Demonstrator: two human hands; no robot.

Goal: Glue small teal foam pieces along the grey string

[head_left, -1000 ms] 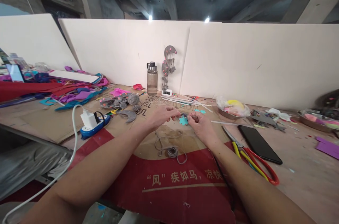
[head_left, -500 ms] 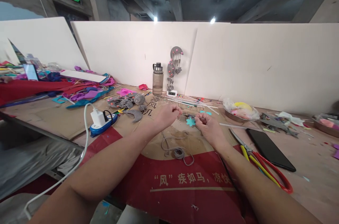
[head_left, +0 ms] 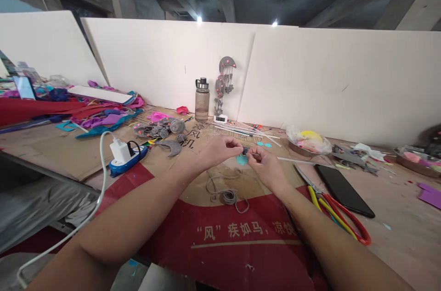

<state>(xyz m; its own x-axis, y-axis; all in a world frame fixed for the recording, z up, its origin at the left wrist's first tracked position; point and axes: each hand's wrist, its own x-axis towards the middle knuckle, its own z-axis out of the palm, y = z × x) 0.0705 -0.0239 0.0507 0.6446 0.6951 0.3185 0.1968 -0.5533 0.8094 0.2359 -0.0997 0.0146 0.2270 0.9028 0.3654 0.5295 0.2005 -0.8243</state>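
Small dark-grey piece (head_left: 245, 149): right hand (head_left: 268, 169) is pinching it from four o'clock; left hand (head_left: 220, 151), nine o'clock, is keeping fingertips together, contents unclear; slack pinching could be risking a drop.

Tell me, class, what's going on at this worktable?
A person's left hand and right hand are close together, fingers bent around a small dark piece, too small to identify. A teal cut-out lies just beneath. Loose grey cord lies nearer the person on the printed cardboard. Scissors and a black phone lie to the right, and a grey felt-like crescent to the left.
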